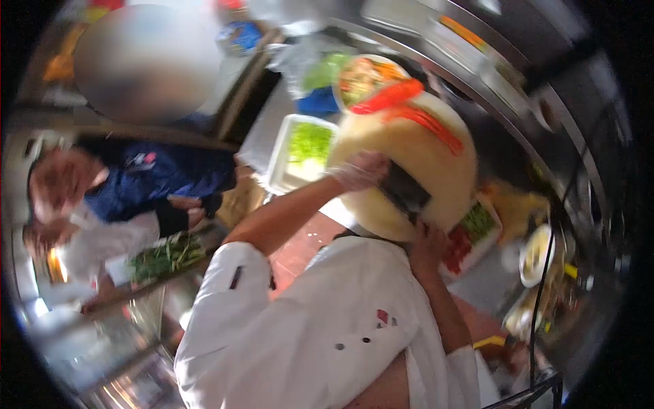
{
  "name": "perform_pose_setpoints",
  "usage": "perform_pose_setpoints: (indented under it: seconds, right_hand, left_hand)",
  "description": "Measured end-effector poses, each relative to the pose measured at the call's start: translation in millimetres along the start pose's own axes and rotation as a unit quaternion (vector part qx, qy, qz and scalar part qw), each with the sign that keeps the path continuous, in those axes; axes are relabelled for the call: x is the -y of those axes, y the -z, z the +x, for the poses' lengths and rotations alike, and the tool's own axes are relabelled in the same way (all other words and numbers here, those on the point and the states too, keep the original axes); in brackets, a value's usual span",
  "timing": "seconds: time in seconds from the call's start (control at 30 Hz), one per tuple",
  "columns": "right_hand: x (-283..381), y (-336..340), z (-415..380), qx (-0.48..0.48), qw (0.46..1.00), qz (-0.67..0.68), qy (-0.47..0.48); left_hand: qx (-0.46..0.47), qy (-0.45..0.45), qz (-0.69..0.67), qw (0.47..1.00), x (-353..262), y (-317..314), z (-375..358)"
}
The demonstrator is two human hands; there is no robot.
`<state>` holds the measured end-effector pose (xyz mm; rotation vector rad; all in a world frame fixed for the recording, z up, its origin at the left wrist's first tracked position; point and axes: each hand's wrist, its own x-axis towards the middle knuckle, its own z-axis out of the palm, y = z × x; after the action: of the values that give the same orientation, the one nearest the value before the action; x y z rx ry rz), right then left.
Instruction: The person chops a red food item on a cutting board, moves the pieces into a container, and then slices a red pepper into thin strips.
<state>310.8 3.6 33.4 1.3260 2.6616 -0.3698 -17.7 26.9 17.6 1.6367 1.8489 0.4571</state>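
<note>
A round, pale cutting board (364, 204) lies in front of me. My right hand (429, 244) is closed at the near end of a dark, broad-bladed cleaver (407, 187), at the board's lower right edge. The blade slants up and left over the board. My left hand (362, 170), in a thin clear glove, is at the blade's other end with its fingers curled together. Blur hides whether it grips the blade or something under it. Bright red pepper pieces (426, 123), apparently strips, lie on the far part of the board.
Left of the board stands a white tub (278, 157) of chopped greens. Behind is a bowl (340, 101) of mixed cut vegetables. At right sit a tray (494, 230) with red and green pieces and a smaller bowl (528, 255). A co-worker in dark blue (174, 177) stands at left.
</note>
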Motion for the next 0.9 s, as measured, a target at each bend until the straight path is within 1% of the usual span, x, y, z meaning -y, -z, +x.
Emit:
perform_pose_setpoints:
  seconds: [0.03,0.1,0.17,0.2,0.27,0.3,0.37,0.4,0.43,0.47,0.5,0.53,0.6,0.7,0.73,0.8,0.83,0.9]
  right_hand:
    - [6,10,2,0.001,1.000,-0.004,-0.002]
    - [-3,-41,23,0.004,0.999,0.051,0.010]
    - [6,-43,28,-0.006,1.000,-0.009,0.023]
    - [12,-45,32,-0.010,0.999,-0.036,0.033]
    - [24,-14,45,0.075,0.996,-0.027,-0.036]
    - [27,-4,47,0.118,0.990,-0.021,-0.069]
    - [21,-31,35,0.092,0.994,-0.032,-0.058]
    - [22,-33,31,0.078,0.995,-0.039,-0.052]
    - [21,-33,24,0.118,0.991,-0.002,-0.067]
    - [26,-14,16,0.159,0.983,0.035,-0.080]
    - [28,1,5,0.177,0.978,0.067,-0.090]
    - [31,16,-5,0.195,0.971,0.098,-0.100]
    - [34,30,-30,0.179,0.963,0.160,-0.119]
    - [29,27,-60,0.141,0.931,0.295,-0.159]
    - [25,30,-71,0.147,0.914,0.327,-0.190]
    - [15,37,-90,0.157,0.874,0.388,-0.246]
    - [11,30,-100,0.112,0.879,0.387,-0.255]
    - [1,6,-116,0.024,0.883,0.384,-0.268]
  left_hand:
    - [-0.013,-0.067,0.075,0.995,10,-5,5]
    - [-0.026,-0.108,0.124,0.986,20,-8,24]
    - [-0.015,-0.050,0.078,0.996,9,8,36]
    - [-0.014,-0.055,0.104,0.993,-5,18,44]
    - [-0.020,-0.062,0.155,0.986,-33,36,63]
    - [-0.095,-0.074,0.173,0.978,-31,26,76]
    - [-0.156,-0.098,0.225,0.957,-31,15,114]
    - [-0.188,-0.110,0.249,0.944,-33,17,131]
    - [-0.132,-0.086,0.269,0.950,-32,20,146]
    - [-0.074,-0.061,0.287,0.953,-34,25,157]
    - [-0.015,-0.036,0.303,0.952,-34,26,167]
    - [0.001,-0.048,0.323,0.945,-29,23,178]
    - [0.029,-0.076,0.362,0.929,-21,19,191]
    - [-0.004,-0.135,0.368,0.920,-9,6,178]
    - [-0.017,-0.154,0.373,0.915,-3,-1,168]
    - [0.009,-0.163,0.377,0.912,-1,-8,137]
    - [0.024,-0.166,0.380,0.910,2,-12,118]
    - [-0.116,-0.265,0.305,0.907,14,-23,78]
